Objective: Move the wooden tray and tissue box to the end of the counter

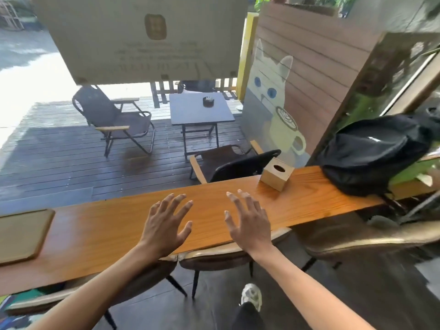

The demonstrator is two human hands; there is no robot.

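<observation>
My 2 hands, left point(164, 228) and right point(250, 225), spread flat over counter point(114, 225), empty, apart, gripping nothing. Tray point(22, 234) far left; box point(276, 173) right, near backpack point(371, 156). I judge box likelier first grab: nearer.

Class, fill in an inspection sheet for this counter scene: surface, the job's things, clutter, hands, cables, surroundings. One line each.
Surface: long wooden counter, glossy, running left to right along a window.
Job's things: wooden tray lying flat at the left end, partly cut off by the frame; tissue box upright toward the right, near the far edge.
Clutter: black backpack resting on the counter's right end.
Hands: left hand and right hand open, fingers spread, above the middle of the counter, holding nothing.
Cables: nothing seen.
Surroundings: stools tucked under the near edge; outside, a deck with folding chairs, a small table and a cat mural.
</observation>
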